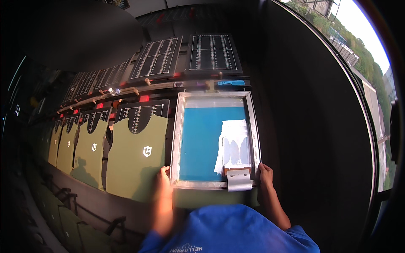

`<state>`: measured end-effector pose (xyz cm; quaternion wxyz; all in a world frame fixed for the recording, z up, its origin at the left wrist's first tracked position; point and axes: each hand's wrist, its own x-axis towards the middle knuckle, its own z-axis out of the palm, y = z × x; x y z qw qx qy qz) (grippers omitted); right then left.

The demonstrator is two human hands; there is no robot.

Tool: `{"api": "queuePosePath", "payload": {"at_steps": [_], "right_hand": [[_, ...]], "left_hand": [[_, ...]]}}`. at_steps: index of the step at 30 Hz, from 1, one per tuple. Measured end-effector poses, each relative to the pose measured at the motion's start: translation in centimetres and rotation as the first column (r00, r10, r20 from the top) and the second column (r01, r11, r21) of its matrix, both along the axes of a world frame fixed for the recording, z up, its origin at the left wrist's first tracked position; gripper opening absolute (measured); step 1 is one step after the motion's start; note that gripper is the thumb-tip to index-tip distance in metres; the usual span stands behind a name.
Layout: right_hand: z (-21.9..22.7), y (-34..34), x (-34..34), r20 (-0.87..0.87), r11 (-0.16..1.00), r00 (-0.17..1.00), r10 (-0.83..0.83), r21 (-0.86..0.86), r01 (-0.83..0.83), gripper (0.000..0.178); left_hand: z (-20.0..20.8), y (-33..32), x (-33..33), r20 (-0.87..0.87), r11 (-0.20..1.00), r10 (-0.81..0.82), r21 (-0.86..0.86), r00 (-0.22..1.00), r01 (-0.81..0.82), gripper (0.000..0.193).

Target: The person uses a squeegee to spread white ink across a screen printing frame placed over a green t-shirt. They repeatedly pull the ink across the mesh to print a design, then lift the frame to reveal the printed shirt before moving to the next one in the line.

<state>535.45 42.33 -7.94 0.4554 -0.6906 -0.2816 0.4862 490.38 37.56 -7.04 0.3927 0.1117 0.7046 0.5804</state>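
A screen printing frame (176,139) with metal sides and blue mesh lies in front of me. My left hand (164,182) is at its lower left side, fingers closed on the edge and somewhat blurred. At the lower right side, my right hand (266,175) grips the frame with bent fingers. White ink (235,126) is spread over the right part of the mesh, around pale rounded shapes. A squeegee (239,180) with a metal handle rests at the frame's near right, overlapping its near bar. Beneath the frame, a strip of olive green fabric (215,197) shows.
Left of the frame, several olive green garment pieces (135,168) with white shield prints lie on black boards in a row. Black marked boards (214,52) stand beyond a rail holding a blue comb-like tool (231,83). A dark wall (316,126) runs along the right.
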Motion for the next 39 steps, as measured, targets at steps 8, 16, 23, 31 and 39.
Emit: {"api": "queuePosePath", "payload": {"at_steps": [8, 16, 23, 31, 39], "right_hand": [[-0.4, 0.0, 0.4, 0.053, 0.996, 0.996, 0.071, -0.056, -0.068, 0.032], [-1.5, 0.4, -0.4, 0.101, 1.0, 0.995, -0.023, 0.012, 0.021, 0.033], [-2.2, 0.2, 0.4, 0.479, 0.994, 0.878, -0.003, 0.095, -0.048, 0.034], [11.4, -5.4, -6.5, 0.837, 0.586, 0.248, 0.488, -0.103, -0.804, 0.04], [11.5, -1.6, -6.5, 0.917, 0.516, 0.001, 0.4, -0.224, -0.827, 0.027]], "left_hand": [[-1.9, 0.2, 0.2, -0.034, 0.999, -0.043, -0.006, 0.998, 0.043, 0.037], [-3.0, 0.5, 0.2, -0.26, 0.996, -0.086, -0.001, 0.962, 0.089, 0.033], [1.7, 1.0, 3.5, -0.924, 0.967, -0.129, -0.036, 0.36, 0.253, 0.009], [4.6, -3.5, 15.4, 0.492, 0.565, -0.748, 0.118, 0.446, 0.817, 0.015], [-1.2, -4.6, 21.9, 0.853, 0.73, -0.48, 0.26, 0.204, 0.632, 0.021]]}}
